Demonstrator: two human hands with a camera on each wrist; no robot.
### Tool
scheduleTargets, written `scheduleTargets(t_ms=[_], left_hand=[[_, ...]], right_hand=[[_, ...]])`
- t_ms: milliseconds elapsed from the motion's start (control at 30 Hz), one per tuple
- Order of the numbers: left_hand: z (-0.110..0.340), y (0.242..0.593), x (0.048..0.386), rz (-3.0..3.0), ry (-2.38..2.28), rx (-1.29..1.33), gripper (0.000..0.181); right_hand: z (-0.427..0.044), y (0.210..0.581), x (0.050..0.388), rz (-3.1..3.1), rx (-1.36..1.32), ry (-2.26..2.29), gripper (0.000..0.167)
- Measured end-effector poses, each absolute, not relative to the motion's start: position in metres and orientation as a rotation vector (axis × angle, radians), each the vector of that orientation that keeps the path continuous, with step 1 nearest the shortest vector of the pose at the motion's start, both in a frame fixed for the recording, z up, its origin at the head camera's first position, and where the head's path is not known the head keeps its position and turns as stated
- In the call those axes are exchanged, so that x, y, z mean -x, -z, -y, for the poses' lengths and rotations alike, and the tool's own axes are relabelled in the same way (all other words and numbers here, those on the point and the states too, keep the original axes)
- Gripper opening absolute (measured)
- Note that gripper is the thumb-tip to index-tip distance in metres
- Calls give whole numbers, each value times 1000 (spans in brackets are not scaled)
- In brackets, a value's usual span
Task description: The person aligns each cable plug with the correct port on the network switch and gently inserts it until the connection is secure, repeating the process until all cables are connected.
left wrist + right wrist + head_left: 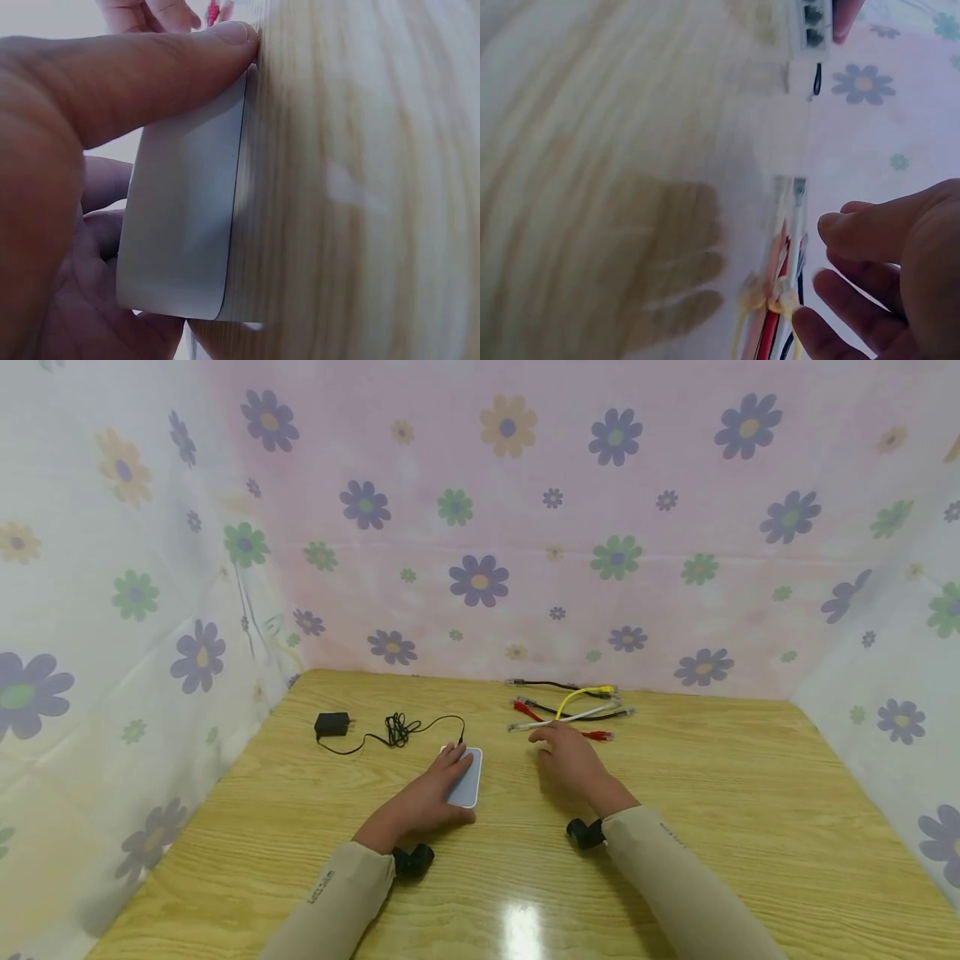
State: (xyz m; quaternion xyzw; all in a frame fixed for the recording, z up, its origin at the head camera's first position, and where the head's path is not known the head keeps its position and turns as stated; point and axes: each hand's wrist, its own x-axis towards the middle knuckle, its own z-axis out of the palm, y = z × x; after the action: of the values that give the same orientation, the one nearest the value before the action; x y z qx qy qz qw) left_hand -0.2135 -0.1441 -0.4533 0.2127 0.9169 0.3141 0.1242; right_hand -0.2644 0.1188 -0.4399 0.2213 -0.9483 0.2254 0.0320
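A flat white-and-grey box (467, 785) lies on the table. My left hand (426, 798) grips it, thumb at its near end and fingers across its far left part; the left wrist view shows the thumb on the box (184, 217). Sockets line one side of the box (814, 26) in the right wrist view. Holding nothing, my right hand (573, 762) is over the table beside several short cables, fingers loosely bent. Among them are a white cable (581, 716), a yellow cable (573, 695) and a red plug (598, 736). Whether a fingertip touches a cable, I cannot tell.
A black power adapter (332, 724) lies at the left; its thin bundled cord (397, 731) runs to the far end of the box. Black cables (551, 683) lie near the table's back edge. Flowered cloth (480, 527) hangs behind and on both sides of the wooden table (675, 793).
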Motion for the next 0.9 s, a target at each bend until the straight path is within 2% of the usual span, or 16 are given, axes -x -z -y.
scheduleTargets(t_ms=[533,900], left_hand=[[144,455,214,-2688,-900,-613,91],[144,456,215,-2696,-907,-633,91]], right_hand=[[-140,444,291,2950,-689,-321,38],[-141,443,303,3023,-732,-111,32]])
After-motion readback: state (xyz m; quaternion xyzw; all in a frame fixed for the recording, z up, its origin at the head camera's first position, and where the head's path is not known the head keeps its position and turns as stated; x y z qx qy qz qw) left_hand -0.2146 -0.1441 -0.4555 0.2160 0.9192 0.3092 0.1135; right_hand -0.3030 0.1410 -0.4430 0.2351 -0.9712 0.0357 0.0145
